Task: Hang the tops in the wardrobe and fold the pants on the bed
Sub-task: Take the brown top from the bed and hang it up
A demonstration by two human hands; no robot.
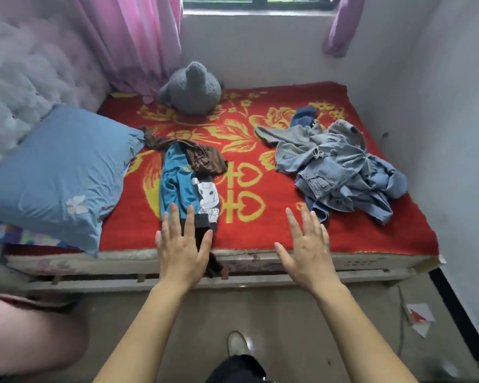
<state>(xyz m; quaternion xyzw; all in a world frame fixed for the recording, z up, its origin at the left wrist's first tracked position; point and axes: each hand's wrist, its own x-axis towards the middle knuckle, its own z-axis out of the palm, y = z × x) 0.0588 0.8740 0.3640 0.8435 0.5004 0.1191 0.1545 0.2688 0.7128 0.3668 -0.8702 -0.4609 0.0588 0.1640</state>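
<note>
A blue top with a cartoon print lies on the red bed cover, its dark hem hanging over the near edge. A brown garment lies across its upper end. A heap of light blue denim clothes sits at the right of the bed, with a darker blue piece behind it. My left hand is held flat with fingers spread, above the hem of the blue top. My right hand is spread flat above the bed's near edge, just left of the denim heap. Neither hand holds anything.
A blue pillow leans at the left by the padded headboard. A grey plush toy sits at the far side under the window. Pink curtains hang behind. White walls close in the right side. My shoe stands on the floor.
</note>
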